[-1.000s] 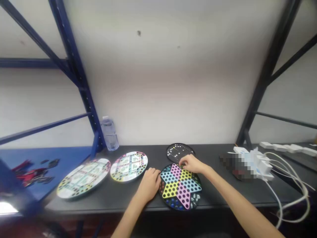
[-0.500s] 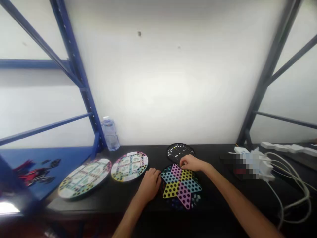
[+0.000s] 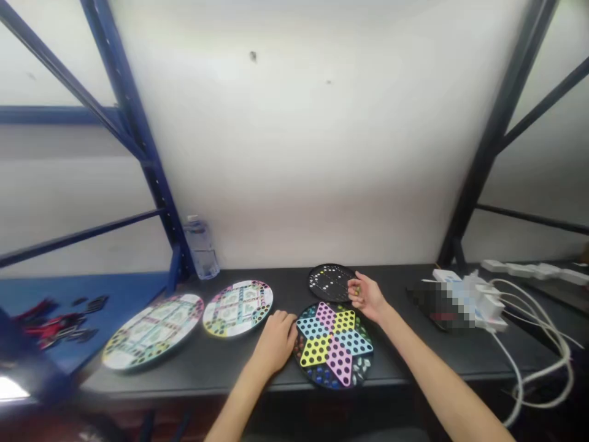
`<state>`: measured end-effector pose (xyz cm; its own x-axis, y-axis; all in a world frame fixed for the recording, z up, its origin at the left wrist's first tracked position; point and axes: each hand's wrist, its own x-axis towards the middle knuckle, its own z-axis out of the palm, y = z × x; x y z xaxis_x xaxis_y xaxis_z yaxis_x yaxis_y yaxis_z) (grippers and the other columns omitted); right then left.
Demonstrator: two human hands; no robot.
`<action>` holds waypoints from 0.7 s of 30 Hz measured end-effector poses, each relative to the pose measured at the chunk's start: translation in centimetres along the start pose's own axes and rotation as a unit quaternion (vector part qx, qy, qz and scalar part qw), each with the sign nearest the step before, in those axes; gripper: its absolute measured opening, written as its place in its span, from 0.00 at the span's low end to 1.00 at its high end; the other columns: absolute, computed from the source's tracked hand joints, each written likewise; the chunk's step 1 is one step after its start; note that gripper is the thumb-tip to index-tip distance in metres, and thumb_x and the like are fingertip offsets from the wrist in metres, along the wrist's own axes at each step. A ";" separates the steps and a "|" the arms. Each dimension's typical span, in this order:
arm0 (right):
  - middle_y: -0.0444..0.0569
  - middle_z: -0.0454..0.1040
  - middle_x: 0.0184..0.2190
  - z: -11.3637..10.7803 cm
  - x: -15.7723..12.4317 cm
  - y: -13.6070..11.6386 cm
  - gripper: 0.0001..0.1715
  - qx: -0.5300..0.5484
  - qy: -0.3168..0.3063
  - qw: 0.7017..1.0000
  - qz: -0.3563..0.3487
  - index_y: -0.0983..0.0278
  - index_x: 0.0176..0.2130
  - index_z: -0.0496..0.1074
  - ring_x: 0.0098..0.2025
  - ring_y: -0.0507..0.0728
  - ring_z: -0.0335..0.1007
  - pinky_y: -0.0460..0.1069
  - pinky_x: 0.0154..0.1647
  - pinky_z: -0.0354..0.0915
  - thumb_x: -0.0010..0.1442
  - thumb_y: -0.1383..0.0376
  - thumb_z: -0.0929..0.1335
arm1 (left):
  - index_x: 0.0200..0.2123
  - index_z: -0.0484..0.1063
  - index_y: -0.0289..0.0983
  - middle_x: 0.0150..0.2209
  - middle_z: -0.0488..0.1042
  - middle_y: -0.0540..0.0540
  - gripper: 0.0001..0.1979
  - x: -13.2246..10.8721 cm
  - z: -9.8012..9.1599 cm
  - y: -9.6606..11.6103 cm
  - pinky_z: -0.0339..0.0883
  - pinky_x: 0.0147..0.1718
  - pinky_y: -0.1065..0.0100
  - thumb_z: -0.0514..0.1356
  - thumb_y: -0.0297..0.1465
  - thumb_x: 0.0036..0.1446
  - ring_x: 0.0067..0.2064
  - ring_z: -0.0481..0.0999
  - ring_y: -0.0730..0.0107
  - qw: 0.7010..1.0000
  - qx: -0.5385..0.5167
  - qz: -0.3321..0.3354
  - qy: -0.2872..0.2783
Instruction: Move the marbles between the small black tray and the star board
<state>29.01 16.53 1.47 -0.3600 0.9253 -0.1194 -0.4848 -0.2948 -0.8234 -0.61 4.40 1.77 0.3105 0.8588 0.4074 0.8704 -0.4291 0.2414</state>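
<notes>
A round black board with a pink, yellow and blue star (image 3: pixel 334 344) lies on the black table (image 3: pixel 193 380), with loose coloured pieces around the star. My left hand (image 3: pixel 276 337) rests at its left edge, fingers together and curled downward, their tips hidden. My right hand (image 3: pixel 367 296) is raised above the far right side of the star board, fingers curled, with a small yellowish piece showing between them. Behind it lies a round black tray (image 3: pixel 329 282) dotted with white pieces and a yellow one.
Two round patterned boards (image 3: pixel 238 309) (image 3: pixel 154 331) lie to the left. A clear bottle (image 3: pixel 202 252) stands at the back. White plugs and cables (image 3: pixel 490 307) are at the right. Red and black items (image 3: pixel 59 325) lie on the blue surface.
My right hand has lifted off the star board's far edge and turned, fingers now curled upward. The left hand stays beside the board. The view has shifted slightly.
</notes>
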 end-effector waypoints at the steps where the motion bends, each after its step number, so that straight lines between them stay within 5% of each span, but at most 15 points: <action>1: 0.39 0.58 0.19 0.1 0.1 0.1 0.19 -0.017 0.011 1.000 0.007 0.64 0.29 0.66 0.15 0.45 0.41 0.41 0.13 0.37 0.60 0.51 0.66 | 0.45 0.73 0.39 0.39 0.72 0.43 0.15 0.0 0.0 0.0 0.63 0.48 0.59 0.47 0.31 0.68 0.45 0.70 0.59 1.000 0.000 0.001 0.001; 6: 0.34 0.49 0.14 1.0 0.0 0.9 0.22 -0.230 0.059 0.971 -0.038 0.64 0.25 0.65 0.15 0.45 0.37 0.43 0.15 0.36 0.57 0.51 0.71 | 0.45 0.73 0.39 0.39 0.71 0.43 0.15 0.1 0.0 0.0 0.63 0.48 0.59 0.47 0.31 0.68 0.45 0.69 0.60 1.000 0.003 0.000 -0.004; 8: 0.36 0.53 0.14 1.6 -0.3 0.9 0.20 -0.390 0.066 0.914 -0.092 0.65 0.24 0.70 0.16 0.46 0.44 0.44 0.17 0.43 0.54 0.52 0.72 | 0.45 0.73 0.39 0.39 0.71 0.43 0.15 0.1 0.0 0.0 0.63 0.48 0.59 0.47 0.31 0.69 0.45 0.69 0.60 1.000 0.003 0.000 -0.005; 10: 0.40 0.62 0.15 2.2 -0.6 0.8 0.15 -0.545 0.053 0.826 -0.138 0.66 0.25 0.75 0.19 0.48 0.54 0.45 0.21 0.50 0.50 0.56 0.74 | 0.45 0.73 0.38 0.39 0.71 0.43 0.15 0.0 -0.1 0.0 0.63 0.48 0.59 0.47 0.31 0.68 0.45 0.69 0.60 1.000 0.005 -0.001 -0.005; 13: 0.44 0.73 0.22 3.0 -0.8 0.7 0.10 -0.679 0.011 0.717 -0.160 0.65 0.31 0.80 0.26 0.52 0.65 0.46 0.28 0.57 0.49 0.60 0.74 | 0.46 0.73 0.38 0.39 0.72 0.43 0.14 0.0 -0.2 0.1 0.63 0.47 0.59 0.47 0.31 0.68 0.45 0.69 0.59 1.000 0.006 -0.001 -0.008; 16: 0.48 0.78 0.30 3.4 -0.7 0.8 0.10 -0.736 -0.007 0.659 -0.158 0.63 0.36 0.81 0.32 0.54 0.71 0.46 0.35 0.61 0.52 0.63 0.72 | 0.46 0.73 0.39 0.39 0.72 0.43 0.15 0.0 -0.3 0.2 0.63 0.47 0.59 0.47 0.31 0.68 0.45 0.69 0.60 1.000 0.006 0.001 -0.009; 21: 0.49 0.81 0.39 4.0 -0.2 0.7 0.15 -0.775 -0.032 0.616 -0.140 0.60 0.41 0.81 0.42 0.57 0.74 0.47 0.42 0.63 0.53 0.67 0.71 | 0.44 0.73 0.38 0.39 0.72 0.43 0.14 0.0 -0.3 0.2 0.63 0.47 0.59 0.47 0.31 0.68 0.45 0.70 0.59 1.000 0.006 -0.003 -0.007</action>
<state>25.51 15.13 3.13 -0.4904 0.8620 0.1285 0.7893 0.5018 -0.3539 -0.57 4.28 2.04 0.3109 0.8653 0.3932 0.8766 -0.4209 0.2331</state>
